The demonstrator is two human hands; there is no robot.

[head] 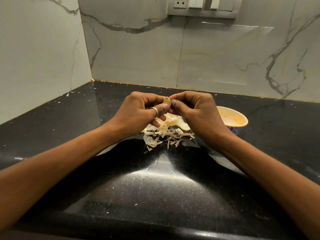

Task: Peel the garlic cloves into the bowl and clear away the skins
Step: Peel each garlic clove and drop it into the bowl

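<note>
A pale garlic clove [167, 102] is held up between both hands above the black counter. My left hand [141, 111], with a silver ring on the thumb, pinches the clove from the left. My right hand [194, 110] pinches its pointed tip and right side with thumb and fingers. Directly beneath the hands lies a heap of papery garlic skins [164, 134]. A cream-coloured bowl [233, 118] stands on the counter just right of my right hand; its left part is hidden behind that hand, and no cloves show in the part I see.
The black speckled counter [155, 187] runs into a corner of marble-patterned walls at the back and left. Small skin flakes [71, 93] are scattered near the left wall. A socket and switch panel [202, 6] sits high on the back wall.
</note>
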